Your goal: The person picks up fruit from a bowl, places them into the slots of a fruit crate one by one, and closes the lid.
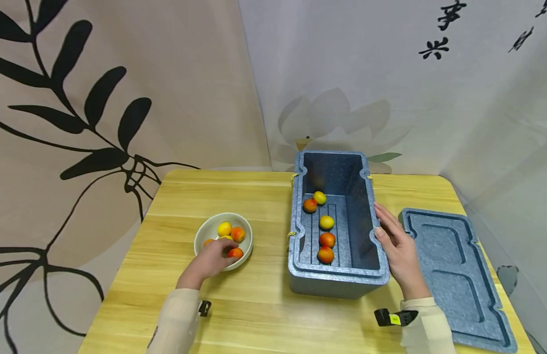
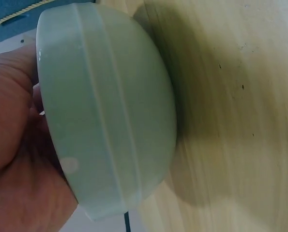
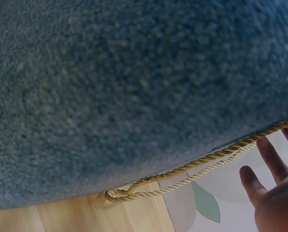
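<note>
A pale green bowl [image 1: 200, 235] stands left of centre with several small yellow and orange fruits [image 1: 224, 228] in it. My left hand [image 1: 211, 260] reaches over its near rim, thumb and fingers around a red-orange fruit [image 1: 235, 253]. In the left wrist view the bowl's wall [image 2: 110, 116] hides the fingertips. Right of it is an open blue-grey foam box [image 1: 339, 275], holding several yellow and red-orange fruits [image 1: 326, 222] along its floor. My right hand [image 1: 399, 250] rests against the box's right rim, its fingers [image 3: 272, 157] extended near the rope.
A blue-grey lid [image 1: 459, 275] with recessed panels lies on the wooden table [image 1: 255, 314], right of the box. Twisted yellow rope [image 3: 202, 169] runs along the box's side. Printed cloth [image 1: 189, 98] hangs behind the table.
</note>
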The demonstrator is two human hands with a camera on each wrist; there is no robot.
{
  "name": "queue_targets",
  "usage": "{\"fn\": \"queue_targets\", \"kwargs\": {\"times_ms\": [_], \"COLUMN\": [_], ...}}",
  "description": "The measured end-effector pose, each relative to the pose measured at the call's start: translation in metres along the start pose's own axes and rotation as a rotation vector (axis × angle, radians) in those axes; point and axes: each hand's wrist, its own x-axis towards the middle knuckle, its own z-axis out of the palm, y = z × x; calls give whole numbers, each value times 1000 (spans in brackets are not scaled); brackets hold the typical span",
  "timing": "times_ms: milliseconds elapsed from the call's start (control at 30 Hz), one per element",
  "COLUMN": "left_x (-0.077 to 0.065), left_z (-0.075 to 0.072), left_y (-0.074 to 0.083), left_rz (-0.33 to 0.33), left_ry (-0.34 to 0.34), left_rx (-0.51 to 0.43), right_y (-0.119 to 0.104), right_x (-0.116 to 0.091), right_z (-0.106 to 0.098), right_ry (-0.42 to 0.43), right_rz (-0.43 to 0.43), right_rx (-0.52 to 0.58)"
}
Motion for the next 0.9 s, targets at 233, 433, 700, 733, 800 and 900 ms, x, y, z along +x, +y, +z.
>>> {"fn": "queue_targets", "kwargs": {"times_ms": [233,433,700,733,800,900], "left_x": [5,4,4,4,3,1], "left_z": [4,5,2,2,3,4], "left_y": [0,-3,-2,-2,-3,-6], "left_rz": [-10,-53,-61,-59,-60,-67], "left_ry": [-22,-15,25,32,49,77], "left_rx": [22,13,-43,-52,-79,-149], "right_y": [8,9,8,8,8,9], "right_x": [-4,-4,1,1,0,0], "right_z": [-4,-3,-2,-1,-1,0], "right_ry": [8,3,10,8,5,1], "right_rz": [5,-4,1,1,-2,-8], "right_rx": [35,47,12,12,16,28]}}
